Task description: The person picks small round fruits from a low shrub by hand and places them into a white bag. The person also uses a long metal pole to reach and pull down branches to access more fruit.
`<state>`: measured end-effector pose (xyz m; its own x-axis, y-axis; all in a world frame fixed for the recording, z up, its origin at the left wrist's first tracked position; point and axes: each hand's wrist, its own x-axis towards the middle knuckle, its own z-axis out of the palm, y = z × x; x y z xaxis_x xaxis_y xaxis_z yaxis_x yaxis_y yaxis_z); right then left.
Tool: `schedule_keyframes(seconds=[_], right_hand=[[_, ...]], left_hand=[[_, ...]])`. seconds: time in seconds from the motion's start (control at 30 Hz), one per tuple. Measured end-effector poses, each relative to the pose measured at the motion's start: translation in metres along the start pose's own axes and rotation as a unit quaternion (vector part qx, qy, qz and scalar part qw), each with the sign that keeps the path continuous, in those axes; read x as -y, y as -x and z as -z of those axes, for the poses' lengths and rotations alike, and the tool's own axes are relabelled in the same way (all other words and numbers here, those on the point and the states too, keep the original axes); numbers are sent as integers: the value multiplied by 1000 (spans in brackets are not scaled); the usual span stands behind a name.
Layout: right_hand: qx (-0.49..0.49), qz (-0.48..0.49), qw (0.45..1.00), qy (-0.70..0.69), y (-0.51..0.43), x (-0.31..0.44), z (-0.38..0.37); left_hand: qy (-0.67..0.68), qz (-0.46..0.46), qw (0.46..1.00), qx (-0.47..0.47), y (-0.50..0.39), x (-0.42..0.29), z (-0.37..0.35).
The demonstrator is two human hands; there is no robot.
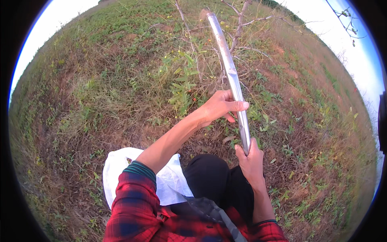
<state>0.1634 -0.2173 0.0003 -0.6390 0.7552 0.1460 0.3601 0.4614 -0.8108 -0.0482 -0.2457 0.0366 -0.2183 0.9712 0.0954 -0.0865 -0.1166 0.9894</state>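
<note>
A long, shiny metal pole slants upward and away from me, slightly to the left. My left hand is around its middle, with the thumb laid across the metal. Lower down, my right hand grips the near end of the pole. The far end reaches among thin bare branches that carry small round green-yellow fruits. By my left forearm, a white cloth bag lies beside my knee, with something small and dark showing at its opening.
Leafy green stems and dry grass cover the sloping ground before me. A few small orange-red fruits hang or lie near the stems. Another fruit-bearing twig hangs at the upper right. My dark-clad knees are close below the pole.
</note>
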Motion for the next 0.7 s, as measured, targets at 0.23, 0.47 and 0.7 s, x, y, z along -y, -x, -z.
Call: schedule_keyframes(seconds=[0.23,0.47,0.7], right_hand=[[-1,-37,992,119,39,-26,19],[-11,-72,989,129,44,-46,39],[-6,-84,989,119,44,-58,48]], left_hand=[[-189,96,968,135,45,-32,17],[-6,-231,966,-118,53,-116,68],[-341,-164,870,-315,-67,-152,112]])
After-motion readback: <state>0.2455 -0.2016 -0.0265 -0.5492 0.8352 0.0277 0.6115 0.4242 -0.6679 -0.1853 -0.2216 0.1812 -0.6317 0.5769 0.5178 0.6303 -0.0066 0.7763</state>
